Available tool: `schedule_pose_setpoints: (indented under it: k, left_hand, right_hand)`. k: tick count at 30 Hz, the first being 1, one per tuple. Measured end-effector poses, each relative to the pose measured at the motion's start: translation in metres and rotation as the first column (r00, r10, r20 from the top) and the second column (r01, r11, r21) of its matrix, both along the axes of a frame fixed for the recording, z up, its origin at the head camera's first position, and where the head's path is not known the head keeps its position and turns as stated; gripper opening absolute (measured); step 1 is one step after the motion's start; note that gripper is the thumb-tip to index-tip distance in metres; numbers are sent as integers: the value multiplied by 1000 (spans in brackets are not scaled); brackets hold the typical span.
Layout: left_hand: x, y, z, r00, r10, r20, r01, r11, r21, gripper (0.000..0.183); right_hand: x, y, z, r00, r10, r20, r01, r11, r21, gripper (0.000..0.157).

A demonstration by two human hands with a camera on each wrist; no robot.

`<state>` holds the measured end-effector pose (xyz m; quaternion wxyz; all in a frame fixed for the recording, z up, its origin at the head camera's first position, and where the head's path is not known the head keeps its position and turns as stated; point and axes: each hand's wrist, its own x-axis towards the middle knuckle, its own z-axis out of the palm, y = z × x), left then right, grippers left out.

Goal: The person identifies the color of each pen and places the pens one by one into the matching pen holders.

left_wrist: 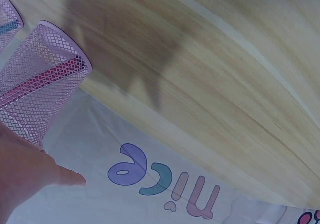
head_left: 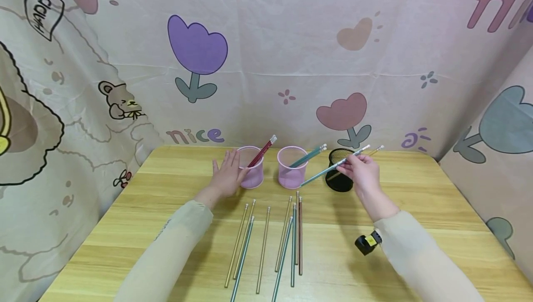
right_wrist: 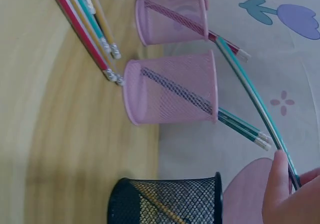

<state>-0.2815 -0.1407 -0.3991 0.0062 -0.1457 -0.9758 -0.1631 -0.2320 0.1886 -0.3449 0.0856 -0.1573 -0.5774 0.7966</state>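
Note:
My right hand [head_left: 363, 172] pinches a teal pencil [head_left: 322, 172] near its eraser end, above the black mesh pencil cup [head_left: 339, 182]. The pencil slants down left, its lower end beside the middle pink mesh cup [head_left: 291, 179]. My left hand [head_left: 226, 175] rests with extended fingers against the left pink mesh cup [head_left: 253, 179]. Red pencils [head_left: 262, 151] lean in that left cup. Teal pencils [head_left: 309, 156] lean in the middle one. A gold pencil [right_wrist: 157, 204] shows through the black mesh in the right wrist view.
Several gold pencils [head_left: 263, 251], teal pencils [head_left: 243, 258] and a red pencil [head_left: 300, 237] lie on the wooden table [head_left: 166, 228] in front of the cups. A small black device with a yellow label [head_left: 368, 243] is at the right sleeve. A printed cloth [head_left: 266, 61] hangs behind.

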Motion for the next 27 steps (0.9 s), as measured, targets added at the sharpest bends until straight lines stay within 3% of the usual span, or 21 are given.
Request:
schedule_pose_setpoints:
  k: [7, 13, 20, 27]
  left_hand:
    - [-1, -1, 0, 1000, 0, 3, 0, 1000, 2, 69]
    - [-2, -1, -2, 1000, -2, 2, 2, 1000, 4, 70]
    - [0, -1, 1, 1000, 1, 9, -2, 1000, 6, 69]
    - [0, -1, 0, 1000, 0, 8, -1, 1000, 9, 70]
  right_hand:
    - [-11, -5, 8, 982, -176, -66, 173, 984, -52, 11]
    - [-18, -11, 11, 954, -272, -126, 266, 962, -57, 11]
    - [-26, -16, 8, 940, -298, -168, 302, 953, -3, 10]
    - [-34, -24, -2, 941, -274, -201, 293, 954, 69, 10]
